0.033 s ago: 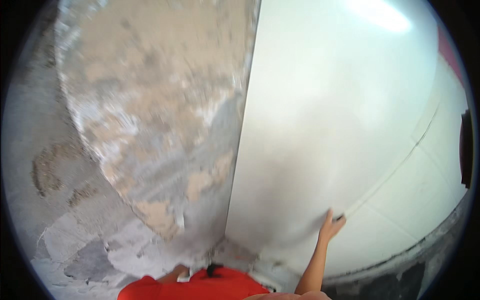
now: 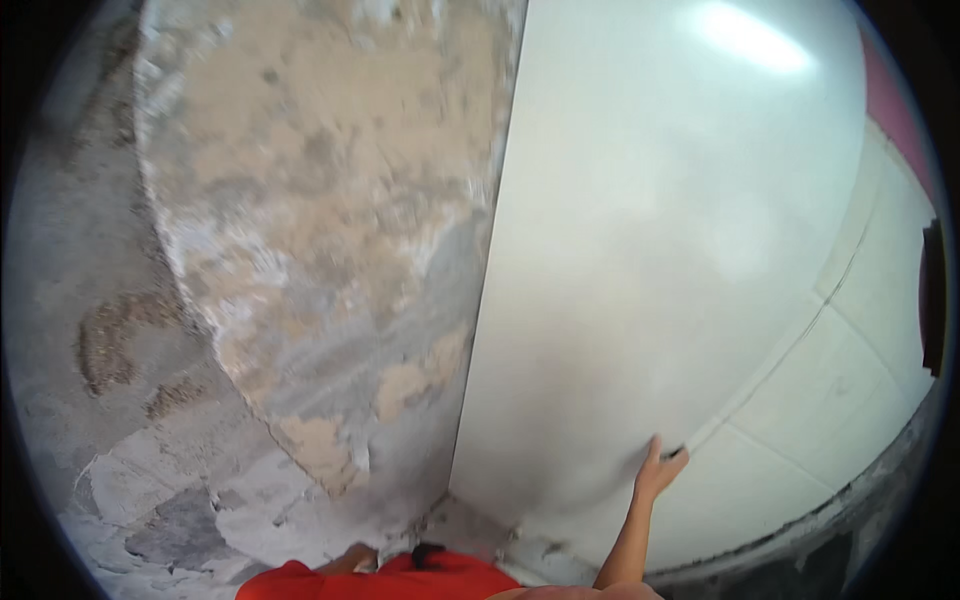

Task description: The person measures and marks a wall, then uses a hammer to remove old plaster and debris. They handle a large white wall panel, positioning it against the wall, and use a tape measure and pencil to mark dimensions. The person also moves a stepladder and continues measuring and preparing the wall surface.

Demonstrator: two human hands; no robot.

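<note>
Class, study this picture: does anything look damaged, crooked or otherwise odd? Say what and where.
The wall on the left is patchy bare mortar, rough and uneven, beside a smooth large tile. The right hand rests at the tile's lower right edge. The tile itself shows no damage.

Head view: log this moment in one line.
right hand: gripping corner of large white tile | left hand: out of view | bare mortar bed beside tile

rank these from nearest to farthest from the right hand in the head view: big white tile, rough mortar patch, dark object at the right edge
1. Big white tile: the right hand touches its lower right edge.
2. Dark object: far right edge, up and right of the hand.
3. Rough mortar patch: left of the tile, across its full width from the hand.
</note>
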